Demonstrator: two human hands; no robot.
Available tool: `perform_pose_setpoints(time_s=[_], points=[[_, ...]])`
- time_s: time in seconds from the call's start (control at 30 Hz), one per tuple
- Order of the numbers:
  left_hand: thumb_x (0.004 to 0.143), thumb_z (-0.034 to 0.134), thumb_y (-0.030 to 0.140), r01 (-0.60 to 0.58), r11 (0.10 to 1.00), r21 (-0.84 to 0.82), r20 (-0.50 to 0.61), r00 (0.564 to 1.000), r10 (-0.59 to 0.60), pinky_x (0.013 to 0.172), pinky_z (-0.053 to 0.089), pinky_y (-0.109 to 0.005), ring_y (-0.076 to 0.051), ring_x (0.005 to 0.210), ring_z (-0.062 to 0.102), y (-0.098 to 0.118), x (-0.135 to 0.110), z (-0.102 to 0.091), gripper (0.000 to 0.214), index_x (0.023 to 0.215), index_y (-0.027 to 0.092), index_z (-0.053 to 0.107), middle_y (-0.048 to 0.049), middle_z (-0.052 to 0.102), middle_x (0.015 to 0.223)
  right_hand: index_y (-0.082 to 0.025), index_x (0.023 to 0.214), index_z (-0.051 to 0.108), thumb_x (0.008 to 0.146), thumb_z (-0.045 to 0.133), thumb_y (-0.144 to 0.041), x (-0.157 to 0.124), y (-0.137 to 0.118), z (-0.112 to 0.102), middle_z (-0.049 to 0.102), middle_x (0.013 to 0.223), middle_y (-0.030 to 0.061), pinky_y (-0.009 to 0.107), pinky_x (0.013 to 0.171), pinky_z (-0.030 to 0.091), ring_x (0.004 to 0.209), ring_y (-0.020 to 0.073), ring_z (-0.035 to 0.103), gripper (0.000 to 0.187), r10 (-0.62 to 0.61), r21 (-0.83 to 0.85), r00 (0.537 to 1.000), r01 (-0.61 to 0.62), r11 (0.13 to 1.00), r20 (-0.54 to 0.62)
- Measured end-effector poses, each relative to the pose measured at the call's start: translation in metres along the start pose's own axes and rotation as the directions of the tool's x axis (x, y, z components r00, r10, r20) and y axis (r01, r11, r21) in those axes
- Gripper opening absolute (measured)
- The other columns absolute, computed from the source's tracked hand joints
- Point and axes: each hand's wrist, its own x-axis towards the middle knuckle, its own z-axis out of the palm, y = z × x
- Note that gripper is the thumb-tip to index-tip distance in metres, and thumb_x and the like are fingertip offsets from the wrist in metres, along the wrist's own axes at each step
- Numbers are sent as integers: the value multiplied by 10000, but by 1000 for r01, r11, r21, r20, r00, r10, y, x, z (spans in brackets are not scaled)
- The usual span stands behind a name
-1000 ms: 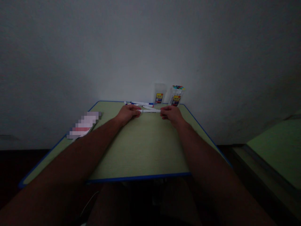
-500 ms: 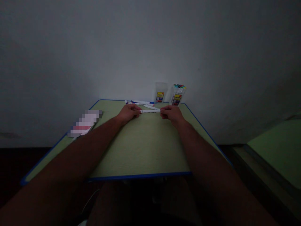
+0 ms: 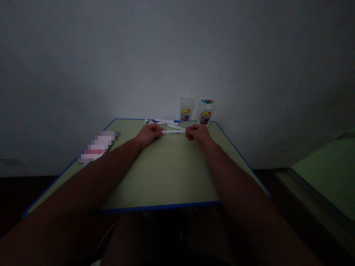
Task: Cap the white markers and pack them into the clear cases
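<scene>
Near the far side of the table, a white marker (image 3: 174, 132) lies level between my two hands. Its left end is pinched by the closed fingers of my left hand (image 3: 149, 134). The fingers of my right hand (image 3: 198, 133) are closed on its other end, which they cover. Just behind, another white marker (image 3: 175, 126) rests at a slant on the table, its right end close to my right hand. Further back, several white markers with blue or red caps (image 3: 166, 121) lie loosely together.
A clear plastic case (image 3: 186, 107) with a yellow label stands at the back against the wall. Right of it, a similar case (image 3: 205, 112) is packed with colour-capped markers. A blurred-out pink and white item (image 3: 98, 146) lies at the left of the blue-edged table (image 3: 169, 177).
The whole view has shifted slightly, so the table and things on it appear a little further left. Both hands keep their hold on the marker.
</scene>
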Motion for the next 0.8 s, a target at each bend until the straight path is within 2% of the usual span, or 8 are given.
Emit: perform_pose_setpoints(time_s=[0.27,0.37,0.5,0.6,0.67,0.8], points=[[578,740,35,96,994,-50,-2,995,-96,548,462,-254,-116,514,560,13,-8,-9,157,650,140,650,-8,621,553,-129,706,657,742,699,-22,-4,-4,3,640,562,5,218,498,542,498,107,611,120,-30,8,999,30,1000,28],[599,736,23,65,989,-132,-92,993,-78,622,521,-268,-102,553,573,26,-18,-14,164,695,139,671,1,626,606,-134,737,666,728,696,-11,-7,-5,6,654,585,7,213,513,543,516,105,618,127,-43,31,996,41,999,79],[605,728,9,37,966,-256,-123,990,-70,690,556,-288,-102,608,598,37,-34,-16,213,762,143,678,-4,649,691,-141,757,678,705,701,-4,-13,-8,9,669,629,15,219,507,541,547,113,625,148,-79,24,985,77,997,153],[611,740,36,-6,958,-285,-130,991,-32,754,565,-316,-123,691,635,34,-46,-16,237,815,141,679,-22,678,770,-144,765,694,699,713,-18,-16,-9,8,677,655,15,232,529,552,554,111,622,143,-116,-1,980,118,993,161],[609,760,72,-14,974,-227,-139,990,-18,764,556,-328,-140,711,650,29,-52,-17,247,837,139,692,-30,687,762,-144,787,712,703,715,-34,-16,-9,7,684,665,15,237,548,555,545,107,620,139,-142,-54,978,152,987,155],[598,801,147,-60,997,56,-157,985,68,688,492,-293,-147,665,621,18,-56,-21,276,868,161,745,-8,675,681,-145,822,734,712,718,-61,-15,-8,6,676,649,10,235,554,544,528,106,621,139,-210,-175,964,238,955,163]])
